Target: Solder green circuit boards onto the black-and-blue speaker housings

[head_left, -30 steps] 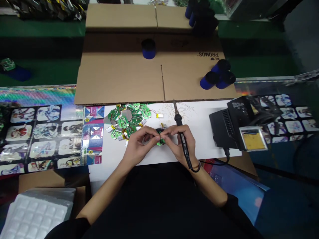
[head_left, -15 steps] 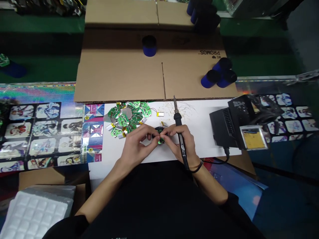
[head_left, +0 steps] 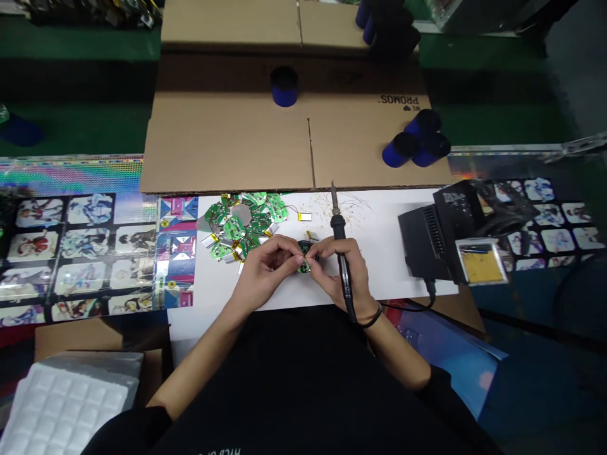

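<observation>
Fingertips of my left hand (head_left: 270,268) and my right hand (head_left: 344,268) meet in pinches over a small green circuit board (head_left: 304,266) with a dark round part behind it. What exactly the left fingertips pinch is too small to make out. A soldering iron (head_left: 342,253) rests in my right hand, its tip pointing away from me. Just behind the fingers is a small battery (head_left: 312,236) with yellow tape. Another battery (head_left: 304,217) lies farther off on the white sheet (head_left: 389,253).
Left of my hands is a pile of green circuit boards (head_left: 246,221) with wires and batteries. A black soldering station (head_left: 427,240) stands to the right. Cardboard (head_left: 227,139) at the back bears several blue cylinders (head_left: 284,86). White foam trays (head_left: 76,404) lie at lower left.
Both hands stay over the circuit board with only slight finger shifts. More of the board shows between the fingertips. The soldering iron is still in my right hand.
</observation>
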Tool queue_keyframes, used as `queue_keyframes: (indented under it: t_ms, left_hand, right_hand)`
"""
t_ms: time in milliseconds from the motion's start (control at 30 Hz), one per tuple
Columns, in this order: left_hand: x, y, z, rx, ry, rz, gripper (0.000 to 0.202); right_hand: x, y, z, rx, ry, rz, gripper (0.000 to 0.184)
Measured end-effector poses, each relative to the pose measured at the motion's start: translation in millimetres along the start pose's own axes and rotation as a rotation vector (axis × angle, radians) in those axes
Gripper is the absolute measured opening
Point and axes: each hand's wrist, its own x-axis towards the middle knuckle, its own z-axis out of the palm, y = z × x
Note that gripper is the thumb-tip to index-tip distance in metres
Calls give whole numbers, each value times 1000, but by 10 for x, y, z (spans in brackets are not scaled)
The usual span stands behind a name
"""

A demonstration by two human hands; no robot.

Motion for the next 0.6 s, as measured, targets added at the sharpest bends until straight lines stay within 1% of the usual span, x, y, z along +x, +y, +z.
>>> queue_keyframes:
  t_ms: [133, 200, 300, 433, 533, 600]
  left_hand:
    - [1, 27, -43, 74, -72, -72, 23]
    - [13, 26, -67, 98, -98, -83, 24]
    - [42, 11, -92, 61, -118, -72, 24]
    - [72, 17, -109, 11, -129, -81, 28]
    - [69, 46, -121, 42, -139, -67, 27]
    - [56, 59, -128, 126, -149, -9, 25]
  right_hand:
    - [-3, -5, -57, -44, -46, -45, 29]
    - [7, -10, -97, -55, -58, -49, 29]
    - [40, -18, -140, -85, -68, -80, 29]
    - [91, -21, -135, -122, -129, -143, 28]
    - [90, -2, -112, -132, -118, -160, 29]
    - [69, 19, -100, -111, -96, -134, 30]
